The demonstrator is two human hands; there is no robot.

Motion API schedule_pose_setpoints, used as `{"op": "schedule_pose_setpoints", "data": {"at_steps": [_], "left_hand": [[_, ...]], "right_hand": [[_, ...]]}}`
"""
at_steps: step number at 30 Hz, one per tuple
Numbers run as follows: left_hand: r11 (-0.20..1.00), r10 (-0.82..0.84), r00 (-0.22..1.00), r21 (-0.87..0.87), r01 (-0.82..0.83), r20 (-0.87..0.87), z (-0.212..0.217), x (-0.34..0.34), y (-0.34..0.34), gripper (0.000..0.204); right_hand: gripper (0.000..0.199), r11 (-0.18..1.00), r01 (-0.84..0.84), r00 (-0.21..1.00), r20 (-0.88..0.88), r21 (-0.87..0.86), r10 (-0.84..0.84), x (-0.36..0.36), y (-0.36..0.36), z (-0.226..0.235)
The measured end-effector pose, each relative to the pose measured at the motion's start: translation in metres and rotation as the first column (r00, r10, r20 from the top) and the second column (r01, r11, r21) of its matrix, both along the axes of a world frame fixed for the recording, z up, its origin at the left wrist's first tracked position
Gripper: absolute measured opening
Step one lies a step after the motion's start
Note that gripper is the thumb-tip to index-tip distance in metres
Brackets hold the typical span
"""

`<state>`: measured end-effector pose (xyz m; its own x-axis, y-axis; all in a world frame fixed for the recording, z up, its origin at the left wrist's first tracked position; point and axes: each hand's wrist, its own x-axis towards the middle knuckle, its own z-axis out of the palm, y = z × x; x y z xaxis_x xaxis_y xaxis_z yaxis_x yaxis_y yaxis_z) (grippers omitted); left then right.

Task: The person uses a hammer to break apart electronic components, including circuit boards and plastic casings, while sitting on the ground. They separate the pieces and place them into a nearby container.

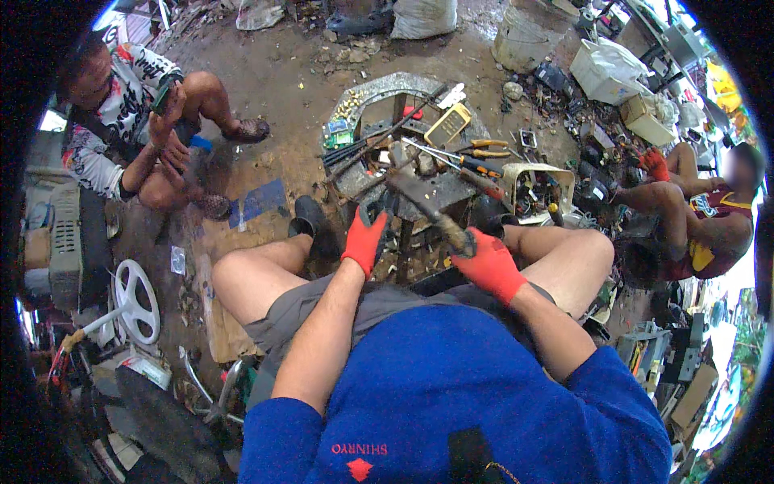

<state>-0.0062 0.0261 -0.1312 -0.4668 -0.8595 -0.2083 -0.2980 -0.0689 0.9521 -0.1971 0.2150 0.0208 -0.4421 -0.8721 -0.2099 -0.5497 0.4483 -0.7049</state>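
I sit on the ground with my knees apart, both hands in red gloves. My right hand grips the worn wooden handle of a hatchet-like tool, whose dark metal head points up and left over a small metal work block. My left hand pinches a small dark part at the block's near left edge, just below the tool's head. What the part is cannot be made out.
Pliers with orange handles, screwdrivers and a green circuit board lie behind the block. A white basket of scrap stands to the right. One person sits at left with a phone, another at right. A white wheel lies at left.
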Motion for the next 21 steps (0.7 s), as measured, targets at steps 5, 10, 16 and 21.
{"op": "schedule_pose_setpoints", "data": {"at_steps": [5,10,16,21], "left_hand": [[0.998,0.002,0.989,-0.061,0.007,0.146,0.024,-0.009,0.007,0.072],[0.999,-0.037,0.996,-0.031,0.040,0.087,0.029,-0.008,0.008,0.074],[0.997,-0.023,0.992,-0.064,0.031,0.121,0.018,-0.014,-0.003,0.080],[0.991,0.046,0.997,0.128,-0.038,-0.060,0.023,-0.009,0.007,0.071]], "right_hand": [[0.041,0.995,0.100,0.990,0.095,0.023,-0.102,-0.008,0.006,0.013],[0.038,0.982,0.097,0.992,0.094,-0.163,-0.082,-0.007,0.002,0.028],[0.038,0.999,-0.030,0.994,0.100,-0.032,0.033,-0.010,0.011,-0.022],[0.042,0.997,0.073,0.997,0.038,-0.034,-0.071,-0.017,-0.012,0.008]]}}
